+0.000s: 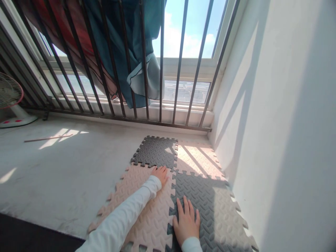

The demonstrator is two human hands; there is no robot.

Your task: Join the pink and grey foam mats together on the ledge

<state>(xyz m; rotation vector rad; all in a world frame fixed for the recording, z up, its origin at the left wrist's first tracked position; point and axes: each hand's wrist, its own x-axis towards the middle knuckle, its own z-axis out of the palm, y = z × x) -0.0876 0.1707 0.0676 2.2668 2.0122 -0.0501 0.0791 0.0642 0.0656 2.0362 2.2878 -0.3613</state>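
Head view: concrete floor [65,175], barred window [181,70] ahead, white wall [275,122] at your right. Four foam mats interlock in corner. Your left hand [160,174] presses flat at top edge of pink mat [147,210], fingers together. Your right hand [186,221] lies flat on grey mat [210,206], fingers slightly spread. Fan [12,101] far left.

Bare concrete floor [65,168] lay open at 9–10 o'clock of left hand [160,174]; only thin stick [48,138] and fan [12,101] stood far out at 10. Window bars [147,70] with hanging cloth [126,52] blocked 12. White wall [275,122] closed 3 o'clock, near right hand [187,222]. Foam mats [210,203] lay flat, unobstructed.
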